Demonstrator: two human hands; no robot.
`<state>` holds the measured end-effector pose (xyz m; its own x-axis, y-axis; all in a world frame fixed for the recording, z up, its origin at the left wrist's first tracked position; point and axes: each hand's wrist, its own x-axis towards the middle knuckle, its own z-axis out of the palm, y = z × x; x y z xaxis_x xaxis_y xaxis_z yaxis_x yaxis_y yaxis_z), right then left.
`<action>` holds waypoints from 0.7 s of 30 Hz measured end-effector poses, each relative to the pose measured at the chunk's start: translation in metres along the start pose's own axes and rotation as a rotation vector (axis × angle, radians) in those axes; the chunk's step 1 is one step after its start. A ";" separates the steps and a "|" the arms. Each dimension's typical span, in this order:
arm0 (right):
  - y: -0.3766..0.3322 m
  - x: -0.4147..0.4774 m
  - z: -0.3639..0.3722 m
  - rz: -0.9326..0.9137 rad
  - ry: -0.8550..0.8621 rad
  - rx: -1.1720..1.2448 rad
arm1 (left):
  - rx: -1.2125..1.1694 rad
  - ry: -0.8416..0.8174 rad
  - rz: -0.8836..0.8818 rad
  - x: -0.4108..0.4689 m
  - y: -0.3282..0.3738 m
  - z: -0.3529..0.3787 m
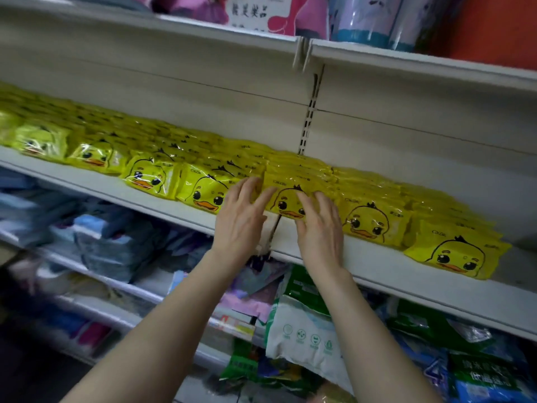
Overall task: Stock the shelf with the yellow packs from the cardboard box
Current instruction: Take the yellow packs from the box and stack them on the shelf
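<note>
A long row of yellow packs with a duck face fills the white shelf (377, 267), several rows deep. Both my hands are raised to the front-row pack (287, 199) at the joint between two shelf sections. My left hand (241, 219) lies with straight fingers against that pack's left edge, between it and the neighbouring pack (203, 193). My right hand (319, 228) rests with spread, straight fingers on the pack's front and right side. Neither hand is curled round anything. The cardboard box is out of view.
The shelf above (406, 58) carries pink and blue packaged goods. Below are shelves with blue and grey folded textiles (110, 242) at the left and green and white bags (305, 330) under my arms. A slotted upright (309, 120) splits the back wall.
</note>
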<state>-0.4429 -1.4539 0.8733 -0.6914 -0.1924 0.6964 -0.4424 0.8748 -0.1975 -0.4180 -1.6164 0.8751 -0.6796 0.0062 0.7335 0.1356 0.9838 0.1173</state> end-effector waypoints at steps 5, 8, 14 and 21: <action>-0.056 0.008 0.019 -0.038 0.017 0.034 | 0.016 0.060 -0.015 -0.005 -0.060 -0.017; -0.096 0.012 0.030 -0.033 0.028 0.065 | 0.033 0.057 -0.048 -0.008 -0.103 -0.027; -0.164 0.018 0.058 0.023 0.031 0.056 | 0.036 -0.002 -0.135 -0.005 -0.184 -0.043; -0.204 0.019 0.076 0.189 -0.023 -0.059 | 0.018 -0.117 -0.075 -0.003 -0.241 -0.045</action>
<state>-0.4099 -1.6697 0.8745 -0.7724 -0.0317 0.6344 -0.2695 0.9207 -0.2822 -0.4161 -1.8620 0.8746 -0.7668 -0.0474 0.6401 0.0694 0.9853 0.1561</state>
